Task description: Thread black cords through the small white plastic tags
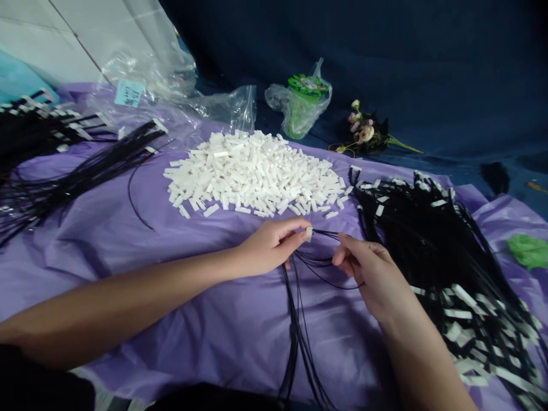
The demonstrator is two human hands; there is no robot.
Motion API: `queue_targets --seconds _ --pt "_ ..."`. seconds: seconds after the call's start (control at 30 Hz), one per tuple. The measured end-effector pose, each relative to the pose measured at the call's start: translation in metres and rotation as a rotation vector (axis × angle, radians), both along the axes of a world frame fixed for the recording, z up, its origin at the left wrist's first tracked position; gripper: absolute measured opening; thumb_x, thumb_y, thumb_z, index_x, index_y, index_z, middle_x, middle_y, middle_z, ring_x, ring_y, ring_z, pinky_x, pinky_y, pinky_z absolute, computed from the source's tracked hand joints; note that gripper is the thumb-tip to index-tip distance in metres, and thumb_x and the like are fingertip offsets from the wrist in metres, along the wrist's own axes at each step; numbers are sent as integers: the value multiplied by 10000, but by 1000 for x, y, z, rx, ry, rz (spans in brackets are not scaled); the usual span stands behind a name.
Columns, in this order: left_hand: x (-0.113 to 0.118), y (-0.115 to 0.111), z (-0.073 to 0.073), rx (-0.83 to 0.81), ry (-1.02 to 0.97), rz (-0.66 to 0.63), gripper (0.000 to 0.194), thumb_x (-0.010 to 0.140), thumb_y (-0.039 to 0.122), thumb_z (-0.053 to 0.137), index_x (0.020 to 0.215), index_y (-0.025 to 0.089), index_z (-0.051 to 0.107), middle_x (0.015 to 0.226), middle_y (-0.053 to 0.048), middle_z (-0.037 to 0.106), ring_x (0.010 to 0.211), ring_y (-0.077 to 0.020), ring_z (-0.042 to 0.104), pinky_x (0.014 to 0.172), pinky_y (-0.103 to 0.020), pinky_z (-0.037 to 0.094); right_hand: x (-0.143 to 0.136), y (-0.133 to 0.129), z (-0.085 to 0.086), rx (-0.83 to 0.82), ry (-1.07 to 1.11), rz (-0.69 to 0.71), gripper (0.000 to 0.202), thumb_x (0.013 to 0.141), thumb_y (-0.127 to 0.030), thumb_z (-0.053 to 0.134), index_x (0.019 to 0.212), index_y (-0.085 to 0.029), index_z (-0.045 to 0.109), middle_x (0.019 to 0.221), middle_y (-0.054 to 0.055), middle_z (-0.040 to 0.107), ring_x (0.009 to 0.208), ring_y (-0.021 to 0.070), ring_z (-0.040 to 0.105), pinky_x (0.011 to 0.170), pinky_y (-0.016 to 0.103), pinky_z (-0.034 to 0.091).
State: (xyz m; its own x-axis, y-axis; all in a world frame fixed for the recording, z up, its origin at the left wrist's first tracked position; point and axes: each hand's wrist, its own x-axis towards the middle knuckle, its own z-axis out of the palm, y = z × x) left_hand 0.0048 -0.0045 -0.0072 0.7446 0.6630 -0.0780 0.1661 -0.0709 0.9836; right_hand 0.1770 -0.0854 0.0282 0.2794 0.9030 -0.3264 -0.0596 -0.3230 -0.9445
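Note:
Between the thumb and index finger of my left hand [274,244] is a small white connector [309,233]. Thin black wires [326,233] run from it to the right, where the fingertips of my right hand [363,262] pinch them. More black wires [295,331] loop below both hands and hang toward the front edge of the purple cloth [205,342]. Just beyond my hands lies a heap of white connectors [257,174].
Black wires with white connectors lie in a large pile [428,240] at right and in bundles [81,177] at left. Behind are clear plastic bags [222,108], a green-lidded cup [302,108] in plastic and artificial flowers [366,132]. Green plastic [528,251] sits far right.

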Motion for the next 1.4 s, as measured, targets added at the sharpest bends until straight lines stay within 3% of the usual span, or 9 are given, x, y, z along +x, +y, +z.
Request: queue_targets --seconds 0.2,0.4,0.5,0.57,0.7,0.8,1.07,1.4 --pt "-3 -5 6 200 105 48 278 941 422 395 1017 210 558 722 27 545 478 -61 531 477 -196 403 1 0 3 -12 38 55 391 737 -448 663 455 -178 638 450 9 525 425 84 388 436 223 311" --pt "-3 -7 7 361 101 61 260 940 360 416 1044 199 592 695 11 575 568 -88 528 532 -206 398 5 -3 3 -6 29 141 408 785 -446 628 470 -186 639 465 3 526 430 90 412 445 227 330" --pt "-3 -6 7 320 95 57 248 940 366 413 1019 198 578 679 20 548 563 -89 500 535 -212 392 3 -5 1 7 -96 227 444 836 -456 583 498 -176 652 455 -4 511 439 91 427 472 228 345" --pt "-3 -4 7 272 88 57 237 941 374 408 988 199 562 674 28 525 549 -83 473 525 -211 379 1 -7 -1 45 -289 242 446 871 -452 550 548 -168 666 460 -8 501 449 98 438 473 233 341" --pt "-1 -1 5 164 63 41 235 939 390 409 897 193 529 625 42 456 535 -80 437 506 -210 351 -3 -8 -5 320 -812 119 285 903 -353 548 747 -162 693 619 10 607 535 115 507 527 245 377" --pt "0 0 6 79 38 10 231 929 392 426 864 190 517 618 44 439 536 -80 432 504 -213 346 -3 -8 -10 511 -1032 66 143 891 -274 586 910 -168 680 756 22 668 579 114 545 598 246 431" --pt "1 2 9 -91 42 -49 225 910 400 464 870 186 522 594 51 397 513 -76 410 473 -214 294 1 -5 -16 692 -1308 197 97 914 -207 577 958 -166 653 779 28 690 636 124 584 674 271 406" --pt "0 2 10 -57 61 -59 202 909 359 458 858 176 524 594 47 420 508 -71 413 466 -208 298 -3 1 -20 711 -1356 216 108 931 -219 559 946 -158 647 773 18 691 643 120 588 712 296 359"
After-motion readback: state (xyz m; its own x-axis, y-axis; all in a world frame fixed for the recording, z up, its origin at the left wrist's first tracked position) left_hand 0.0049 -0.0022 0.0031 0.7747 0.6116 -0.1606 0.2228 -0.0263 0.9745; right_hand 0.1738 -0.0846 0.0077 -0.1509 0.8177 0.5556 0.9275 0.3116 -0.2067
